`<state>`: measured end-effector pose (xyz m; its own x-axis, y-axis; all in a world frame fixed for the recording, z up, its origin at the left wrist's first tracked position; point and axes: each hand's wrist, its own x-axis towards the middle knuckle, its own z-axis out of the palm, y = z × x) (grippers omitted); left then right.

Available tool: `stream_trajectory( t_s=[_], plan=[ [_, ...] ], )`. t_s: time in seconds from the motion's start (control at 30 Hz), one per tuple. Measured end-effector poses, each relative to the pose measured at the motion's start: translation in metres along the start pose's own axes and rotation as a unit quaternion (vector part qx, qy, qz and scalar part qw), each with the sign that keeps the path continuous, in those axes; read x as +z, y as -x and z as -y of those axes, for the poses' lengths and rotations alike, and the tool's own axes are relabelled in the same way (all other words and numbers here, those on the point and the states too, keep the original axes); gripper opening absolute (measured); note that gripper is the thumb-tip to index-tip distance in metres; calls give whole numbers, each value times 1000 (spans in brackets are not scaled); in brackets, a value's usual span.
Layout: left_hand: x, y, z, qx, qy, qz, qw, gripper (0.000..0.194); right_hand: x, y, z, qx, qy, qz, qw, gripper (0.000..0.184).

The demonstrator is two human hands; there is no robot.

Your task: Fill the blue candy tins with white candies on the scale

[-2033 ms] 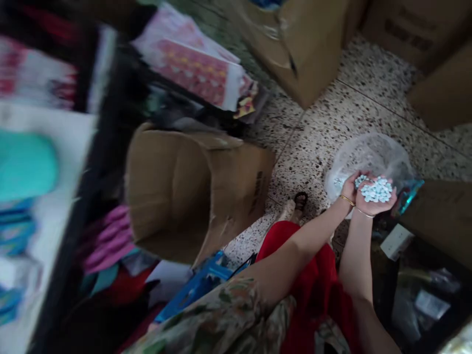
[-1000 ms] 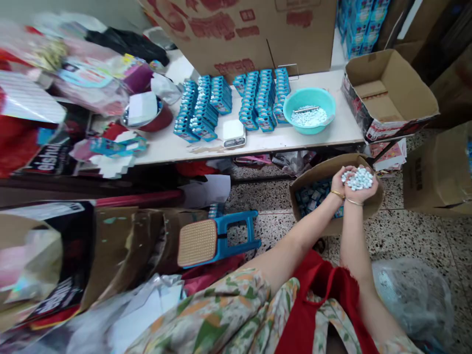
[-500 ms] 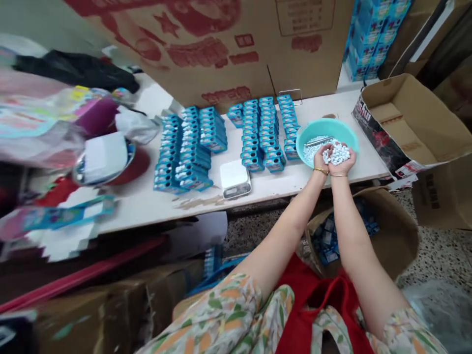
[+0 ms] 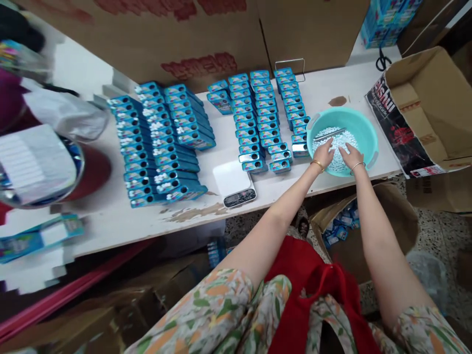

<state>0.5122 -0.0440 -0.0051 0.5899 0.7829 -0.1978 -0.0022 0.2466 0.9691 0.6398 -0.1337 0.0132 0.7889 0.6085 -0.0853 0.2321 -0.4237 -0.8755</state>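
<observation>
- Left hand at the turquoise bowl's eight o'clock, right hand at five: fingers spread, pinching nothing visible.
- White pellets lie inside, the wall apparently containing them.
- Metal tool at eleven, probably for reach.

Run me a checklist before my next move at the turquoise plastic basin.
1. Left hand and right hand open and apart: ok, both at the small white pellets.
2. Round turquoise plastic basin resting on the white tabletop: ok.
3. Slim silver-coloured metallic bar out of the basin: not ok, it lies on the pellets.
4. White square scale's reading: cannot tell, display too small.
5. Small blue printed boxes lined up in rows: ok.
</observation>
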Motion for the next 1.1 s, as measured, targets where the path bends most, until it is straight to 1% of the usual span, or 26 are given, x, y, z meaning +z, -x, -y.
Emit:
stream_trajectory(
  t_s=[0.07, 0.1, 0.13, 0.17, 0.23, 0.27, 0.3, 0.33, 0.4, 0.43, 0.47, 0.5, 0.53, 0.6, 0.7, 0.77, 0.87, 0.93, 1.0, 1.1],
  plan=[
    [-20, 28, -12, 59, -17, 8, 998, 43, -8, 10, 7, -4, 42, -23, 999, 70],
    [-35, 46, -16, 79, -32, 5, 996, 42, -12, 20, 10, -24, 63, -38, 997, 73],
    [-53, 68, -18, 86, -51, -5, 995, 40, -16, 34, 13, -54, 82, -52, 994, 75],
    [-74, 92, -19, 73, -74, -23, 994, 38, -19, 52, 15, -92, 98, -62, 989, 74],
    [-123, 147, -15, 9, -133, -66, 989, 34, -22, 98, 12, -172, 97, -59, 979, 67],
    [-148, 177, -12, -19, -160, -87, 983, 32, -21, 123, 7, -201, 88, -47, 974, 62],
    [-174, 207, -8, -45, -188, -110, 975, 30, -19, 149, 0, -217, 83, -23, 972, 58],
    [-198, 235, -5, -67, -216, -135, 965, 28, -16, 173, -10, -216, 82, 11, 973, 55],
    [-244, 284, 0, -107, -274, -188, 937, 26, -6, 215, -34, -176, 90, 91, 976, 56],
    [-265, 302, 0, -123, -304, -215, 920, 28, 1, 231, -45, -168, 83, 125, 974, 56],
    [-286, 315, -1, -136, -332, -238, 903, 31, 8, 243, -56, -162, 81, 154, 971, 56],
    [-307, 323, -4, -144, -360, -255, 886, 35, 16, 252, -65, -153, 81, 175, 969, 56],
    [-326, 325, -7, -148, -388, -266, 870, 40, 24, 257, -72, -146, 82, 192, 967, 56],
    [-364, 317, -16, -146, -441, -268, 844, 49, 42, 260, -79, -128, 89, 222, 963, 56],
    [-410, 285, -25, -138, -514, -241, 812, 51, 79, 250, -78, -106, 96, 272, 951, 59],
    [-432, 264, -27, -139, -554, -217, 791, 47, 107, 240, -74, -93, 107, 301, 943, 62],
    [-452, 245, -23, -143, -598, -177, 768, 40, 144, 227, -67, -71, 136, 319, 935, 66],
    [-458, 242, -20, -140, -617, -151, 759, 36, 158, 223, -63, -53, 162, 318, 933, 68],
    [-462, 243, -16, -136, -630, -133, 753, 35, 164, 221, -59, -34, 190, 313, 930, 68],
    [-466, 245, -12, -132, -642, -118, 746, 34, 162, 221, -51, -19, 229, 310, 922, 67]
  ],
)
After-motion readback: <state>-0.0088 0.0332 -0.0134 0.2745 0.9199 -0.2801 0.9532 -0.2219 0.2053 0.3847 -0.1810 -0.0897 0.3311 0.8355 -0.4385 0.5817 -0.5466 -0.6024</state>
